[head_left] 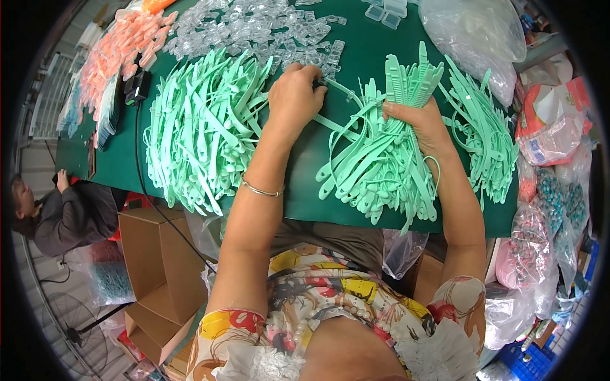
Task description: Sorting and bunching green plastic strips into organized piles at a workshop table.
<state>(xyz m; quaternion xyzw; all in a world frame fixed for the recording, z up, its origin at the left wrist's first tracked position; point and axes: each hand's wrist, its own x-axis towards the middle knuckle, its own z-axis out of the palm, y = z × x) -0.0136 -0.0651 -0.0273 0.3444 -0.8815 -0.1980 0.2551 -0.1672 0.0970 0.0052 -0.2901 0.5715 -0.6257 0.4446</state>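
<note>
My right hand (424,126) is wrapped around a thick bundle of mint-green plastic straps (410,82). The straps' notched ends stick up above the fist, and their rounded ends fan out below it. My left hand (295,95) is closed, with its fingertips curled at the near edge of a heap of small clear plastic clips (254,28). One green strap (343,89) runs from beside those fingertips toward the bundle. What the left fingers pinch is hidden. Left of that forearm lies a large pile of similar green straps (203,127).
Another pile of green straps (486,130) lies at the right on the green tabletop (302,168). Orange pieces (130,38) are heaped at the far left, near a small black device (136,87) with a cable. Plastic bags (473,32) stand far right. A person (70,216) sits at left.
</note>
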